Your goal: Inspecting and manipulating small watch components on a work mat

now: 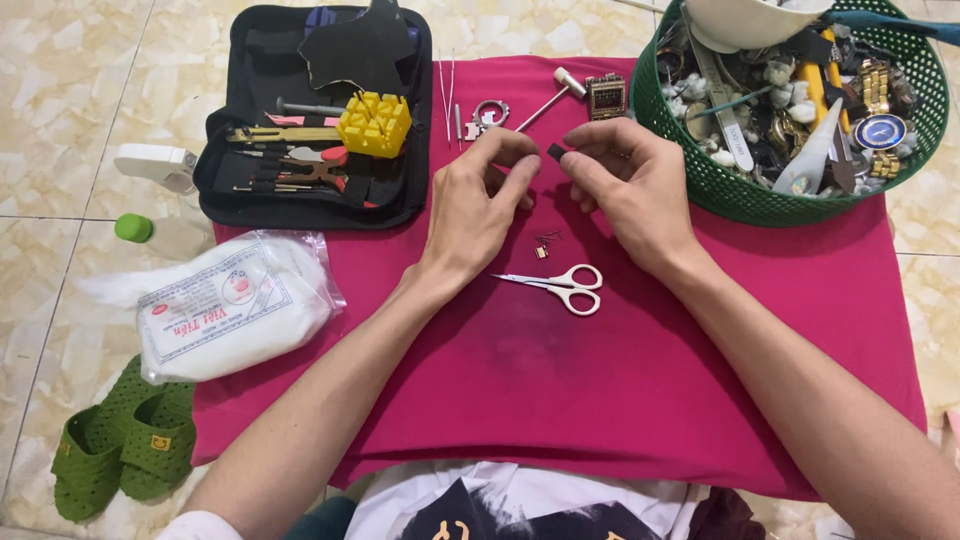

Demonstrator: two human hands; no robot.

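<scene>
Both hands are raised just above a magenta cloth (pixel 560 400) spread over a pale tiled floor (pixel 60 120), meeting near the far middle of the cloth. The right hand (pixel 630 190) pinches a small black piece (pixel 556 152) between thumb and forefinger, the other fingers curled loosely beneath. The left hand (pixel 480 205) sits just beside it, its fingertips drawn together and pointing toward the black piece; whether it actually grips anything is hard to tell at this size. On the cloth directly below the hands lie a few tiny metal parts (pixel 543 246), and nearer still a pair of small white-handled scissors (pixel 562 286), blades pointing left. Beyond the hands, at the far edge of the cloth, are a thin pair of tweezers (pixel 447 90), a ring-shaped metal part (pixel 490 113), a small hammer (pixel 548 97) and a square brown case part (pixel 606 96). To the far right stands a green basket (pixel 720 190) heaped with watches, bands and hand tools, a white bowl (pixel 745 20) resting on top. To the far left an open black tool case (pixel 240 190) holds a yellow block (pixel 374 124) and assorted small tools. Left of the cloth lie a plastic bag of white cotton (pixel 235 305), a white bottle (pixel 155 165), a green cap (pixel 133 228) and, nearest, a pair of green slippers (pixel 120 445).
</scene>
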